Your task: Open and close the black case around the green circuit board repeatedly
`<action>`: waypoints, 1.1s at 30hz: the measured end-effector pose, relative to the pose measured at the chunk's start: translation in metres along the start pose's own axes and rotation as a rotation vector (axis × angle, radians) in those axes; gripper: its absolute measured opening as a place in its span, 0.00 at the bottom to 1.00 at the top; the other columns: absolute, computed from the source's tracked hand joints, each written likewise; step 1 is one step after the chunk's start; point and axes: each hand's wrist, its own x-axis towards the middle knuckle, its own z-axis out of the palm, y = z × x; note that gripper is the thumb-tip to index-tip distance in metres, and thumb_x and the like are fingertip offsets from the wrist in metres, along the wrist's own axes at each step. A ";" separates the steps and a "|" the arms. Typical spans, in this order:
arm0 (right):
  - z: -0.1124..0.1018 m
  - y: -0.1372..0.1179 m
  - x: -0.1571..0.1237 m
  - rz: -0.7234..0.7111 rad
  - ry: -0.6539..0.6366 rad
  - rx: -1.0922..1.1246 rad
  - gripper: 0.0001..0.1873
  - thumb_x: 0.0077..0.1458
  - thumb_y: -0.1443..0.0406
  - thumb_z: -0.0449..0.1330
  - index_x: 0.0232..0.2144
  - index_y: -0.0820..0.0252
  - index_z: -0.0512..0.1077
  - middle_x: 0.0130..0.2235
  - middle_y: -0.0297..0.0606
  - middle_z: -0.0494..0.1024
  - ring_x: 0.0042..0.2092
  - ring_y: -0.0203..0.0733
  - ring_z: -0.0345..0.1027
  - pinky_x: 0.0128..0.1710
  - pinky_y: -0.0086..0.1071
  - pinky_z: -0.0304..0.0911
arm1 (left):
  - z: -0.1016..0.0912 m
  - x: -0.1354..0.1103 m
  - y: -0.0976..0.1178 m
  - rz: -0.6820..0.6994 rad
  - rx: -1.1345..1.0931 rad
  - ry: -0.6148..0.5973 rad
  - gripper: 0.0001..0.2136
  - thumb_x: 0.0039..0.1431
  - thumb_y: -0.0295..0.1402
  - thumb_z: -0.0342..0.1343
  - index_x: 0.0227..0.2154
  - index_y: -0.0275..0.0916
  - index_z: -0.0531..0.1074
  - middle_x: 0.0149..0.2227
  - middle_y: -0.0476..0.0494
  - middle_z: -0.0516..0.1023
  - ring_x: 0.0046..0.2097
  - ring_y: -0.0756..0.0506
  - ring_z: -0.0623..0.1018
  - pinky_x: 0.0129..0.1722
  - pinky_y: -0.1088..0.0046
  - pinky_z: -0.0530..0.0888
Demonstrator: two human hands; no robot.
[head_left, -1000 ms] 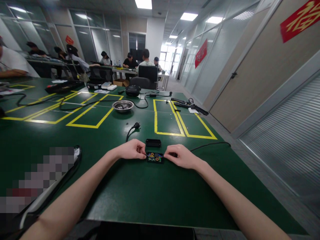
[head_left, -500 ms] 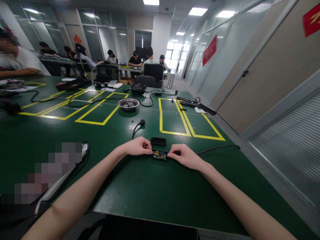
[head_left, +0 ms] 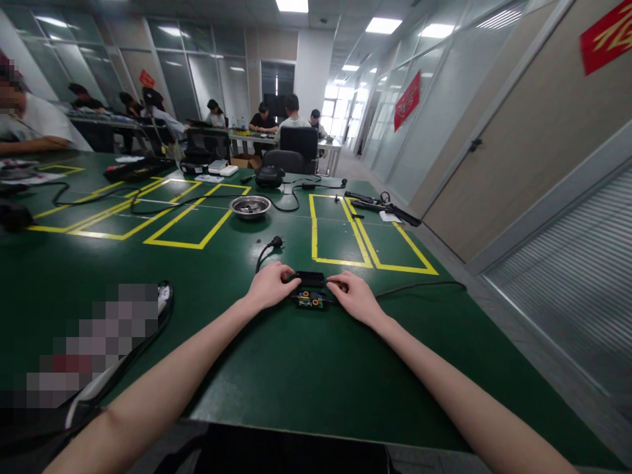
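Observation:
A small black case half (head_left: 309, 301) lies open on the green table (head_left: 306, 382), with a circuit board and coloured parts showing inside it. Just behind it lies a flat black cover (head_left: 310, 278). My left hand (head_left: 269, 286) has its fingertips curled onto the cover's left end. From the other side, my right hand (head_left: 353, 297) pinches the cover's right end. Both hands rest on the table beside the open case half.
A black plug with its cable (head_left: 269, 247) lies just behind my left hand, and a metal bowl (head_left: 250, 207) farther back. Yellow tape rectangles (head_left: 340, 237) mark the table. A black cable (head_left: 419, 286) runs right toward the table edge. Tools (head_left: 380, 206) lie far right. People sit at far tables.
Both hands have left the ends of the open case half and moved forward onto the black cover behind it. The case half stays on the table.

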 end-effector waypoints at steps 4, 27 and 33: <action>0.006 0.001 0.003 0.043 -0.014 0.142 0.10 0.55 0.60 0.60 0.33 0.60 0.78 0.29 0.37 0.77 0.30 0.40 0.67 0.31 0.34 0.62 | 0.003 0.002 -0.007 -0.049 -0.279 -0.057 0.11 0.55 0.39 0.61 0.35 0.36 0.79 0.32 0.44 0.81 0.34 0.44 0.78 0.35 0.70 0.72; -0.021 -0.010 -0.009 -0.325 -0.143 0.169 0.04 0.53 0.68 0.58 0.29 0.57 0.73 0.31 0.37 0.77 0.33 0.41 0.69 0.35 0.35 0.66 | -0.027 0.001 -0.012 0.032 -0.544 -0.440 0.05 0.45 0.30 0.58 0.27 0.35 0.76 0.29 0.48 0.79 0.31 0.49 0.75 0.34 0.74 0.70; -0.015 -0.020 -0.011 -0.278 -0.121 0.048 0.09 0.58 0.64 0.61 0.41 0.58 0.76 0.39 0.41 0.78 0.38 0.44 0.70 0.41 0.39 0.66 | -0.018 -0.005 0.000 0.064 -0.363 -0.256 0.12 0.59 0.41 0.55 0.30 0.37 0.75 0.30 0.47 0.78 0.33 0.47 0.75 0.36 0.72 0.71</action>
